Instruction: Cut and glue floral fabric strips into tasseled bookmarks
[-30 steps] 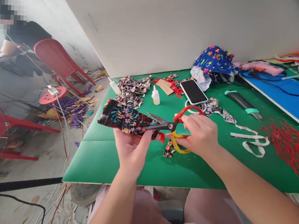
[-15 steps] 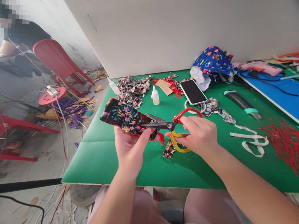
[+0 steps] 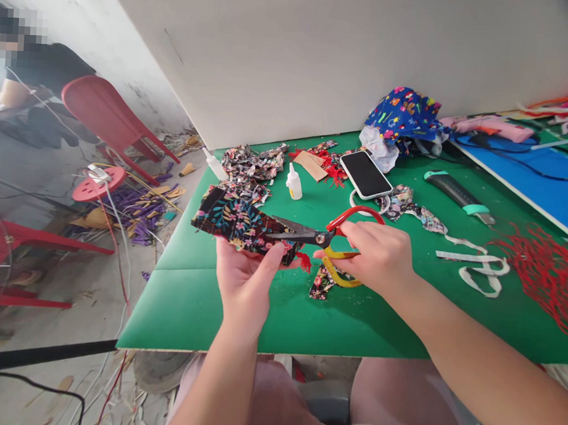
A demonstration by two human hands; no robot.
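Observation:
My left hand [image 3: 247, 280] is closed on a black floral cloth piece [image 3: 238, 219], held up over the green table with the thumb along its lower edge. A red tassel [image 3: 304, 262] hangs at the cloth's right end. My right hand [image 3: 379, 252] grips scissors [image 3: 318, 238] with one red and one yellow handle loop. Their blades are parted and lie at the right part of the cloth; I cannot tell whether cloth is between them. Below the scissors a small floral scrap [image 3: 321, 282] lies on the table.
On the green table [image 3: 202, 322] are floral scraps [image 3: 253, 163], a small white bottle [image 3: 294, 182], a phone [image 3: 366, 174], a utility knife [image 3: 459, 196], red strings [image 3: 547, 277] and a blue patterned cloth [image 3: 403, 117]. Left, a person [image 3: 48, 67] sits beyond a red chair [image 3: 99, 108].
The scissor blades look slightly closer together than before. Both hands hold almost the same place, and the view has shifted a little.

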